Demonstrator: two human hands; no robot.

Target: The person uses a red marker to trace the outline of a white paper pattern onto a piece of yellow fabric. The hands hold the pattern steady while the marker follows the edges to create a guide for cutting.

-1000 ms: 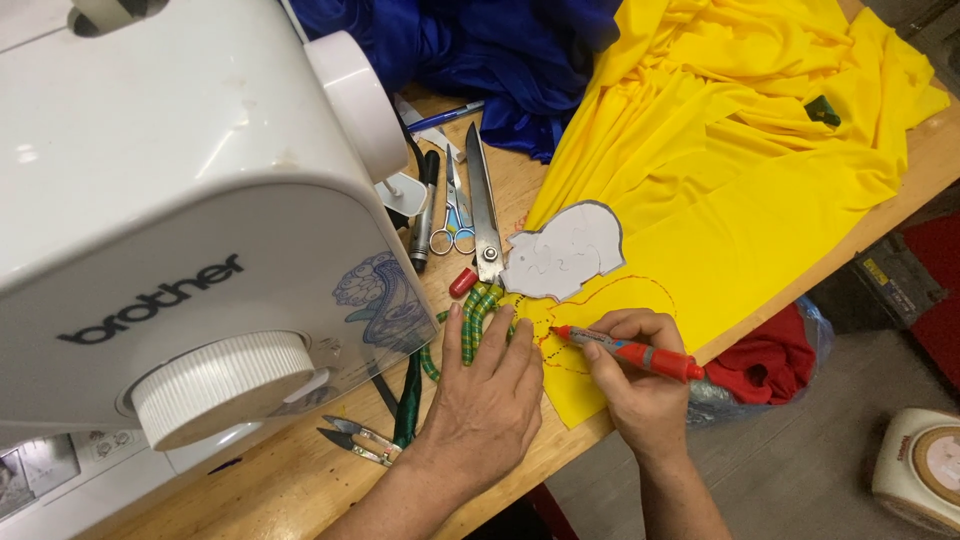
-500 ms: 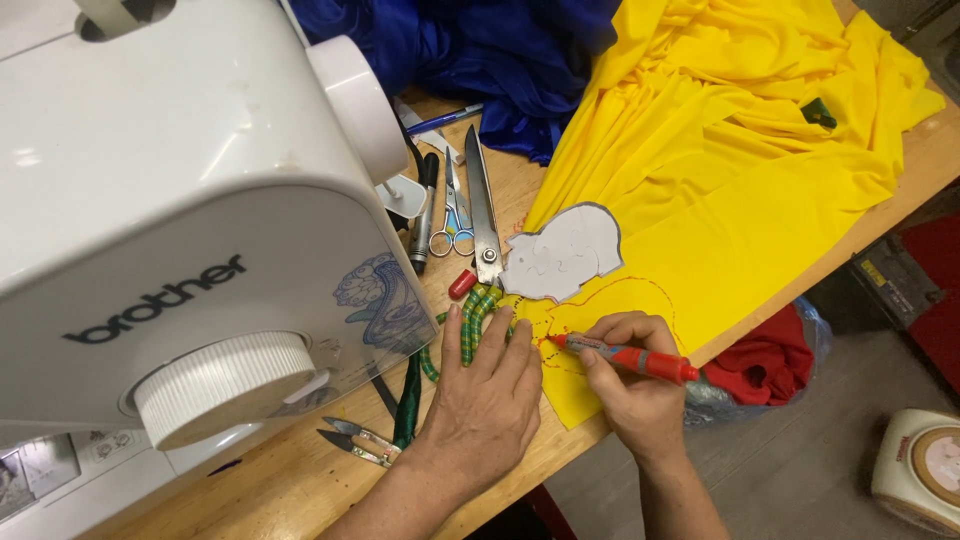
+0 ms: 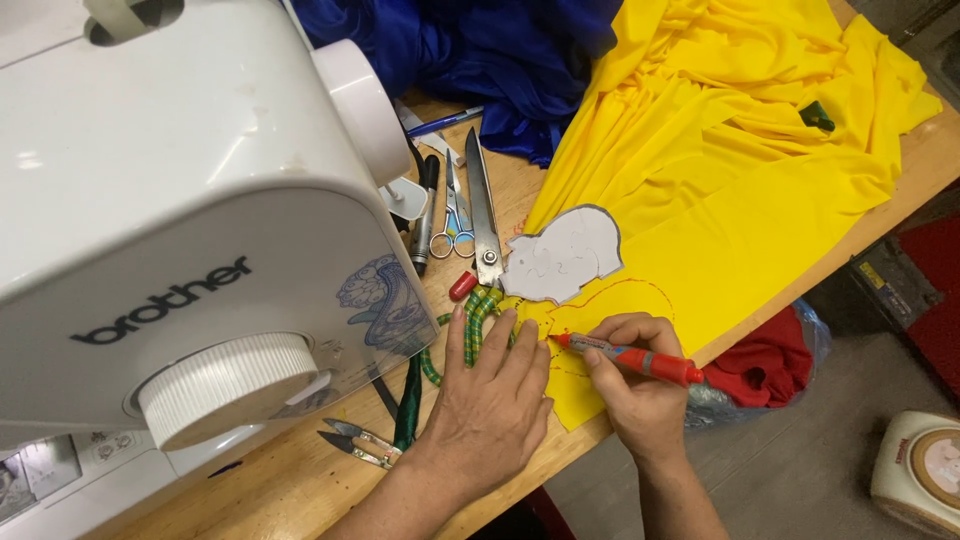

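Right hand (image 3: pixel 640 385) grips red marker (image 3: pixel 630 357), tip on yellow fabric (image 3: pixel 740 170) at worktop (image 3: pixel 300 480) edge, left hand (image 3: pixel 490 405) flat, grip empty; red outline near grey template (image 3: pixel 560 255) looks partly drawn, lower part left

Light wooden bench (image 3: pixel 300 480) running diagonally, its edge facing lower right, grey concrete floor (image 3: pixel 800 470) below it, round cream-coloured appliance (image 3: pixel 925 470) standing on the floor at the corner, even, soft light without hard shadows.
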